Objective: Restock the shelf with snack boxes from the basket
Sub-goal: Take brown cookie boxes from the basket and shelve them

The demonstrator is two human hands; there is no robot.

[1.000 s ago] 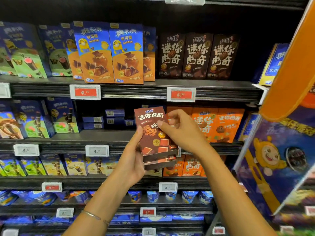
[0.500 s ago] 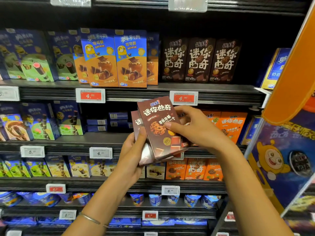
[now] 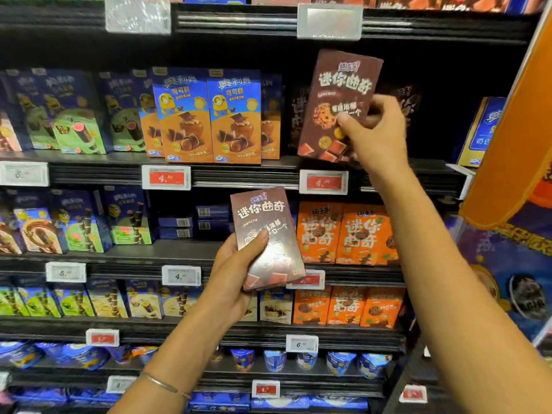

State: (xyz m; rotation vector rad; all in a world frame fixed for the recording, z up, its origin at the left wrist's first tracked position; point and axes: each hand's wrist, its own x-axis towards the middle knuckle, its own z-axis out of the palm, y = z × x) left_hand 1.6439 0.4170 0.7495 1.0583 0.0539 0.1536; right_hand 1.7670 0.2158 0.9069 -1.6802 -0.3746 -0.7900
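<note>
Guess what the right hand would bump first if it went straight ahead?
Likely the dark brown boxes standing on the shelf, just behind the brown box that the right hand holds. Depth is hard to judge.

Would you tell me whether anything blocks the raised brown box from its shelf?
Nothing visible does: the right hand holds the brown cookie box right before the upper shelf, where matching dark boxes stand behind it.

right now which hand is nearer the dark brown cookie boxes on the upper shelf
Right. The right hand holds a brown cardboard box just before that dark row; the left hand grips another brown box one shelf lower.
</note>
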